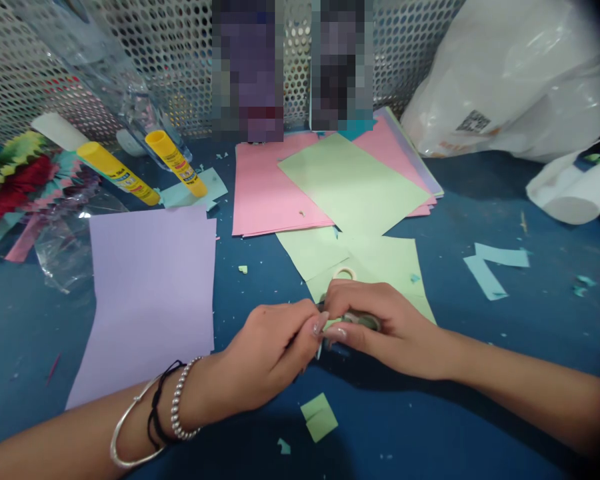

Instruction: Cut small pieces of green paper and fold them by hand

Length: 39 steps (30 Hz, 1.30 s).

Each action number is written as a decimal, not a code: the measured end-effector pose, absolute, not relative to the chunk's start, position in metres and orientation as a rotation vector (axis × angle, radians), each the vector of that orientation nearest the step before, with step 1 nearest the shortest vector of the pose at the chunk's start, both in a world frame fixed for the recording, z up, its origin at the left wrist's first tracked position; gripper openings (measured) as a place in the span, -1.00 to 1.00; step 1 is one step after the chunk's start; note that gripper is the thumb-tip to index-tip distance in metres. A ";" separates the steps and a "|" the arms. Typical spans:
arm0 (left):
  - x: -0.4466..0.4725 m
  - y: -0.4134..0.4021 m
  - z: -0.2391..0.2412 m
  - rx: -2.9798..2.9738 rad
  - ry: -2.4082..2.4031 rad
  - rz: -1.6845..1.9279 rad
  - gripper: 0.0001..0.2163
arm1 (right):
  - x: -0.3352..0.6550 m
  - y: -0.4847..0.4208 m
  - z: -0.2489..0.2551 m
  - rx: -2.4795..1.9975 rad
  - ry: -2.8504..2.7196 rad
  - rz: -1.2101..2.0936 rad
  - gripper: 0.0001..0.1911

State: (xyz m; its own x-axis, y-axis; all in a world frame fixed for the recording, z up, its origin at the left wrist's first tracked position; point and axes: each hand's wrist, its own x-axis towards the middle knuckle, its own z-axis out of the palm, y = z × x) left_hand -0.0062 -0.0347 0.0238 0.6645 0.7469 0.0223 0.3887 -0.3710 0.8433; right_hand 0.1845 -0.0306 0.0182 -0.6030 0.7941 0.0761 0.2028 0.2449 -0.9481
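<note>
My left hand (270,353) and my right hand (385,327) meet fingertip to fingertip low over the blue table (480,413). The right hand's fingers wrap a small pale roll of tape (363,321), mostly hidden under them. The left hand pinches at the roll's edge, where a thin strip shows between the fingertips. A second small tape roll (345,273) lies just behind the hands on a light green sheet (380,263). A folded green paper scrap (319,417) lies in front of the hands.
A lavender sheet (153,293) lies to the left. Pink sheets (267,187) and another green sheet (353,183) lie behind. Two yellow glue sticks (117,173) and paper fans (20,180) sit at far left, white plastic bags (515,73) at right, and a perforated metal wall (180,60) behind.
</note>
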 end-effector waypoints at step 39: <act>-0.007 -0.034 0.025 1.904 0.861 0.416 -0.81 | 0.186 -0.033 0.016 -0.906 -2.041 1.250 -0.68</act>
State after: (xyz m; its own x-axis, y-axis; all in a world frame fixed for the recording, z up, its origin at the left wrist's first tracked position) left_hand -0.0072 -0.0336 0.0246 0.6916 0.7183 -0.0749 0.3874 -0.2814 0.8779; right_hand 0.1857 -0.0332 0.0161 -0.6051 0.7868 0.1215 0.2496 0.3324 -0.9095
